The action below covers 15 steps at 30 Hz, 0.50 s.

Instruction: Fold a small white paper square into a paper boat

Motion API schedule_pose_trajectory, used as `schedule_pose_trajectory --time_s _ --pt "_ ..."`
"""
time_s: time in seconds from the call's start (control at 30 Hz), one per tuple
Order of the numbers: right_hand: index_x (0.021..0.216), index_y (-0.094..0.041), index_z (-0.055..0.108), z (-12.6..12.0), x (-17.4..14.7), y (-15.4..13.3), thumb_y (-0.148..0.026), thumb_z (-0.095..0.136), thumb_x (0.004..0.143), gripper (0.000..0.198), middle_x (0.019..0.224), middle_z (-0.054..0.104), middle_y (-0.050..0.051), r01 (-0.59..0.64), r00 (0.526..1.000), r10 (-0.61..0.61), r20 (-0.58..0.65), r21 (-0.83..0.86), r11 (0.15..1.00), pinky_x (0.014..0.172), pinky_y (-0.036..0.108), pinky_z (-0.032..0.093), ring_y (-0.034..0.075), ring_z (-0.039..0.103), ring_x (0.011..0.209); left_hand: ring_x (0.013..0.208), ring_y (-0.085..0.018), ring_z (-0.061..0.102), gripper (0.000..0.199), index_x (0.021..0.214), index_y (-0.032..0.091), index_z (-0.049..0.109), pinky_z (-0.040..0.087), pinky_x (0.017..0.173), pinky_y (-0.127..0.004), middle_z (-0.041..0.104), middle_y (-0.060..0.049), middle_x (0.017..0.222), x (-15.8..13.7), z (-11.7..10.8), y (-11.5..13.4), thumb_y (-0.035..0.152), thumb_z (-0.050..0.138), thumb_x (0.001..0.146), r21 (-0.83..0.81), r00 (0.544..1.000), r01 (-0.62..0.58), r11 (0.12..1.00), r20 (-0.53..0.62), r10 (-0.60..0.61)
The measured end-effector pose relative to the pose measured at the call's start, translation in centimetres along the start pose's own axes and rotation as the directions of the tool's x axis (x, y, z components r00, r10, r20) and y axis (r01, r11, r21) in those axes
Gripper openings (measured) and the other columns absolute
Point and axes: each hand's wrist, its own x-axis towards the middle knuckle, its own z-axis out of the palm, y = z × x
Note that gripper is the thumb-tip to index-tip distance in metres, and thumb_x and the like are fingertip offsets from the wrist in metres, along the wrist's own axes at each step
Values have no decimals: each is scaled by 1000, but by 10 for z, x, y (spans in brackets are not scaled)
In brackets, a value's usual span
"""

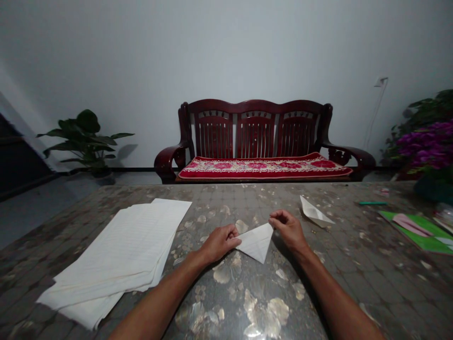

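Observation:
A folded sheet of white paper (255, 242), triangular with one point facing me, is held between my two hands above the table. My left hand (221, 242) pinches its left corner between thumb and fingers. At its upper right corner, my right hand (287, 227) grips with thumb and fingertips. Crease lines run across the paper's face. Beyond my right hand lies a folded paper piece (316, 212) with raised ends, shaped like a small boat. To the left of my left arm rests a loose stack of white paper sheets (120, 250).
The patterned table (226, 302) fills the foreground. On its right are a green pen (373, 203), a green sheet or booklet (399, 224) with a pink piece on it, and purple flowers (430, 146). Behind stand a wooden bench (255, 127) and a potted plant (88, 137).

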Motion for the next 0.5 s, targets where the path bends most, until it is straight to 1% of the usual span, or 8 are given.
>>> schedule_pose_trajectory --time_s 0.07,0.13,0.2,0.23,0.3,0.37,0.43,0.5 --pt "92 -19 68 0 0 0 -44 71 65 37 85 68 5 10 996 -11 -91 -12 1000 71 34 49 20 60 75 64 -13 51 13 76 19 56 33 59 -22 53 5 67 -2 3 3 29 54 83 10 991 -42 999 -129 43" --pt "107 -20 67 2 -5 1 -48 70 70 47 107 68 11 9 989 -15 -144 -48 999 81 39 50 23 62 88 64 -13 52 12 75 19 53 35 61 -23 53 3 68 -4 7 5 26 51 85 101 947 -53 993 -310 82" --pt "117 -21 64 9 -12 1 -51 69 73 53 125 62 14 -31 994 28 -108 -29 999 87 42 50 25 61 98 63 -14 52 12 73 20 51 36 62 -24 53 3 67 -4 10 7 19 48 84 239 880 -61 969 -445 165" --pt "121 -22 62 15 -17 0 -53 70 74 56 131 59 14 -67 997 69 -37 33 997 89 43 50 26 61 103 63 -14 52 13 72 21 50 36 63 -25 53 2 67 -5 13 7 16 48 83 313 850 -74 947 -477 225" --pt "128 -27 58 29 -28 -3 -56 74 72 64 141 53 13 -152 981 130 145 153 976 87 40 51 27 60 111 66 -16 54 13 73 21 50 38 66 -26 54 1 68 -6 18 8 11 48 81 437 810 -126 891 -472 347" --pt "133 -33 52 42 -37 -7 -57 73 75 66 147 48 9 -219 940 140 313 235 947 85 38 52 26 59 115 71 -17 55 13 77 22 50 40 68 -27 55 0 72 -8 24 9 9 49 81 495 801 -178 851 -429 417" --pt "135 -36 48 52 -43 -11 -57 75 74 70 144 50 8 -253 918 128 374 307 918 84 36 52 25 61 111 73 -17 56 14 81 22 50 41 68 -27 56 -1 77 -10 31 10 8 48 81 488 822 -204 848 -385 419" --pt "133 -34 48 56 -45 -14 -54 76 73 70 134 57 7 -268 917 125 379 352 897 83 34 52 24 62 107 75 -17 57 15 83 22 48 42 68 -27 56 -1 82 -11 36 10 8 47 80 445 856 -208 871 -348 382"
